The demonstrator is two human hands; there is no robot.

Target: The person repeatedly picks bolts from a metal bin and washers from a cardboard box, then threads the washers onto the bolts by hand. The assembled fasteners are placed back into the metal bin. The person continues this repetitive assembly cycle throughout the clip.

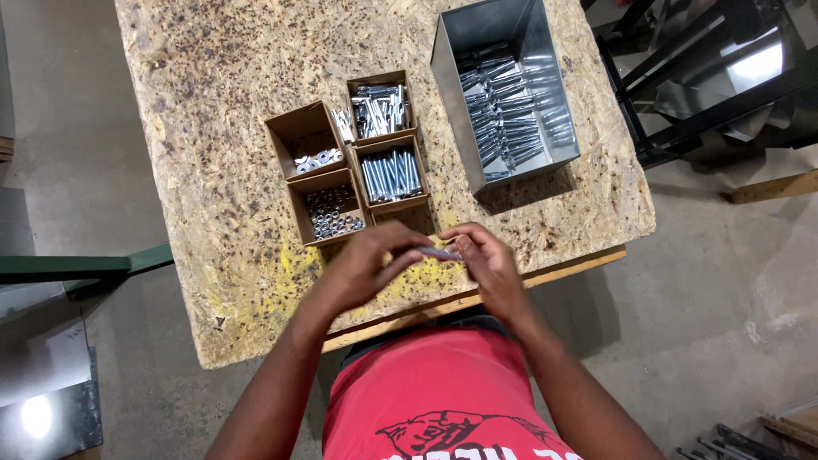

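Note:
Above the table's near edge, my left hand [368,264] and my right hand [486,260] meet on a small metal bolt [440,252]. The bolt lies sideways between the fingertips of both hands. Just beyond my hands stand small cardboard boxes: one with nuts [334,213], one with washers [317,158], one with bolts [391,176] and one with metal sleeves [379,109]. A grey metal bin [545,81] with several assembled anchor bolts stands at the far right of the table.
The table is a chipboard slab [213,128] with a wooden front rail [562,268]. A green metal bar [77,266] sticks out at the left. Black metal frames [707,94] stand to the right on the concrete floor.

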